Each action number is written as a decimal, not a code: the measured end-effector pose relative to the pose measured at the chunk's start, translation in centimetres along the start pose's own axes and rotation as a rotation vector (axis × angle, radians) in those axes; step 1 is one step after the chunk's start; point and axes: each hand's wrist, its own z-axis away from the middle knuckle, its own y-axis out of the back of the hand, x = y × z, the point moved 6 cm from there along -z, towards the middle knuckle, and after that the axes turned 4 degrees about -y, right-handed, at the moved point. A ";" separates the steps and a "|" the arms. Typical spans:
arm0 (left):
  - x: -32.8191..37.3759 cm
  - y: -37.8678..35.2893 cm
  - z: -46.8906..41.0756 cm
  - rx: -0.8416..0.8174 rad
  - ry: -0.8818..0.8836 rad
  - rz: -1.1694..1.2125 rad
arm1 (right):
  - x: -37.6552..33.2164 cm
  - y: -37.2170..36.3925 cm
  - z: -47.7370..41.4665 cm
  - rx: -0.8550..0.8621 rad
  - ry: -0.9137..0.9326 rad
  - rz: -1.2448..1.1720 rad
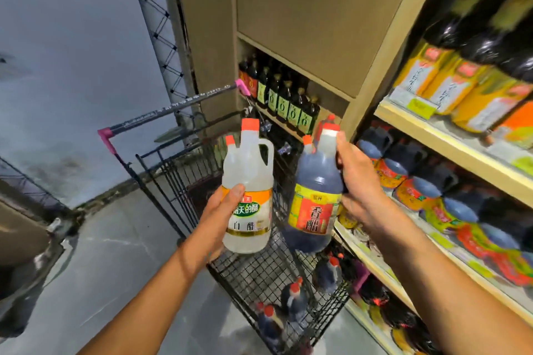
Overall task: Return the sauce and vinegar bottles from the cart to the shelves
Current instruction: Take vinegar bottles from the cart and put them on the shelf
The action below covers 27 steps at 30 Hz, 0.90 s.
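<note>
left hand: (222, 210) wrapped round the lower body of the white vinegar bottle (248, 181), thumb on the label, bottle upright.
right hand: (360, 181) clasps the dark vinegar bottle (315, 196) at shoulder and neck from its right side, thumb up by the orange cap. The bottle leans slightly.
bottles: side by side between the hands, close but apart, both raised above the cart.
cart: (161, 170) wire basket right below the hands. At least three dark red-capped bottles (294, 297) lie in it.
shelves: (450, 141) just right of the right hand. A row of dark jugs (403, 170) with similar red-yellow labels sits just past its knuckles.
step: looks like lift-out done, carry to shelf in progress, neither bottle placed.
next: dark one probably goes first, since the matching row is nearest. It needs a free gap and the bottle set upright, label out. No white vinegar slot visible here, so that has to be found before the left hand can unload.
</note>
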 end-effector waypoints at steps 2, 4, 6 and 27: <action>-0.1 -1.6 -0.6 -0.017 0.015 -0.016 | -1.3 1.9 1.5 0.081 0.040 0.018; 0.0 -3.6 -0.9 -0.061 0.035 -0.002 | -2.2 4.0 3.1 0.133 0.067 0.029; -0.3 -6.3 -1.0 -0.147 0.064 0.008 | -2.7 6.9 4.9 0.185 0.077 0.005; -13.3 -48.3 22.7 -1.014 0.251 -0.122 | -0.8 46.4 48.0 1.041 0.174 -0.258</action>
